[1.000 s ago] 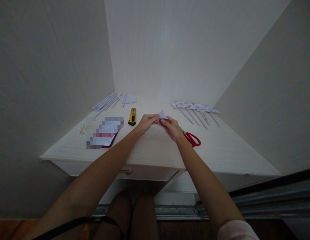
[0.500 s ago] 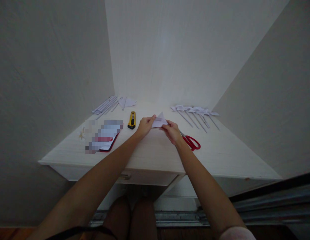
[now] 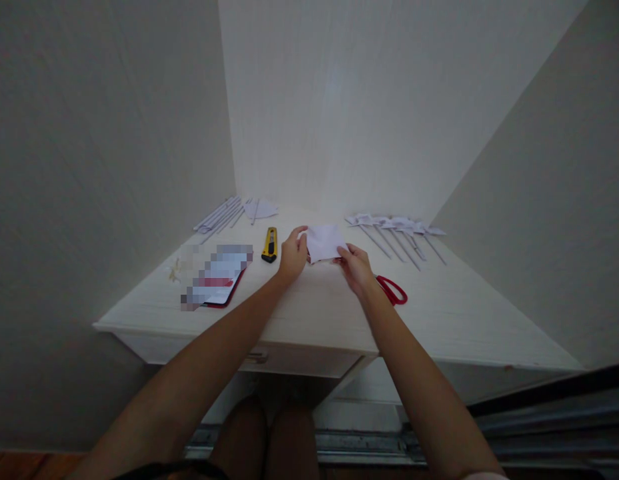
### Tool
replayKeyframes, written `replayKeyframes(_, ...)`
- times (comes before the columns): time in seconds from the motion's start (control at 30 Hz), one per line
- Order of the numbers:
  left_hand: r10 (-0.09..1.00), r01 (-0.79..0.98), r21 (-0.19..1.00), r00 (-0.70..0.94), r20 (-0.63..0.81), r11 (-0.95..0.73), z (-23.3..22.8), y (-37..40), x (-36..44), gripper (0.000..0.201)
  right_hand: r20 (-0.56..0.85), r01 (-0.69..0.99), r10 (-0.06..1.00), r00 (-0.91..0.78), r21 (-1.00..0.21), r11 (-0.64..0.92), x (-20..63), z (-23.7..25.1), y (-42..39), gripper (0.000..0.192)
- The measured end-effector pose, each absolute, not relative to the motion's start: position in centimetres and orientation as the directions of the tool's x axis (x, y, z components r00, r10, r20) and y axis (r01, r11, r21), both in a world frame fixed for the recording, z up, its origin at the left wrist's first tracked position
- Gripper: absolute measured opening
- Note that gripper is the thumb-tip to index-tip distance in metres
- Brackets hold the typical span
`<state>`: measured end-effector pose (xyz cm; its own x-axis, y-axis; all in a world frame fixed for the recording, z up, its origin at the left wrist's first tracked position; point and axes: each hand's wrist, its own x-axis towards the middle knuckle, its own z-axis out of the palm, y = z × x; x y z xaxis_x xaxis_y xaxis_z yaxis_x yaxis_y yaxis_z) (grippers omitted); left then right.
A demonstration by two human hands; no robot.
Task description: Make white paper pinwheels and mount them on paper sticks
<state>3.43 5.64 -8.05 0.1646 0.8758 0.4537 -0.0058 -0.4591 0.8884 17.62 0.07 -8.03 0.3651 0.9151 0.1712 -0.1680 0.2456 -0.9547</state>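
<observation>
A small, roughly square sheet of white paper (image 3: 325,243) is spread out between my hands, just above the desk. My left hand (image 3: 293,257) is closed at its left edge, some fingers hidden behind it. At the lower right corner, my right hand (image 3: 357,267) pinches the sheet with the thumb on top and fingers underneath. Red-handled scissors (image 3: 393,291) lie beside my right wrist, their blades mostly hidden by it. Left of my left hand rests a yellow utility knife (image 3: 270,245).
Thin paper sticks (image 3: 220,217) and a cut paper piece (image 3: 262,209) lie at the back left. Several paper pinwheels on sticks (image 3: 396,227) line the back right. A red-edged phone (image 3: 229,280), partly blurred, lies at the left. Walls enclose the desk (image 3: 309,313).
The paper was a folded triangle between my fingers; now it is opened flat into a square. My hands have moved slightly apart.
</observation>
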Motion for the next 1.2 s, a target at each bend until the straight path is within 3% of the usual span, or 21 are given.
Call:
replayKeyframes(0.17,0.886,0.01,0.887,0.044,0.462,-0.463,-8.4,6.0,3.1,0.037,0.143,-0.224,0.943,0.299,-0.95,0.215,17.3,-7.8,-0.2,0.018)
replayKeyframes(0.27,0.871,0.023,0.871,-0.009,0.491,-0.491,-8.2,6.1,2.9,0.031,0.126,-0.243,0.964,0.232,-0.952,0.183,17.0,-7.6,-0.5,0.021)
replayKeyframes(0.5,0.88,-0.091,0.886,0.109,0.463,-0.455,-8.3,6.7,3.2,0.028,0.101,-0.266,0.985,0.14,-0.954,0.136,16.7,-7.4,-0.9,0.021)
replayKeyframes(0.67,0.904,-0.293,0.921,0.264,0.337,-0.258,-8.1,6.5,3.3,0.029,0.111,-0.275,0.987,0.12,-0.951,0.141,16.8,-7.4,-0.9,0.024)
replayKeyframes(0.97,0.846,-0.249,0.939,0.424,0.324,-0.235,-7.3,5.1,2.9,0.08,0.161,-0.209,0.956,0.245,-0.954,0.214,17.2,-7.7,-0.7,0.028)
replayKeyframes(1.1,0.872,-0.328,0.922,0.367,0.323,-0.204,-7.7,5.6,3.1,0.078,0.143,-0.153,0.966,0.215,-0.972,0.178,17.1,-7.8,-0.8,0.025)
replayKeyframes(1.2,0.873,-0.382,0.901,0.345,0.344,-0.204,-8.1,6.2,3.1,0.059,0.131,-0.123,0.975,0.182,-0.98,0.155,16.8,-7.6,-1.1,0.024)
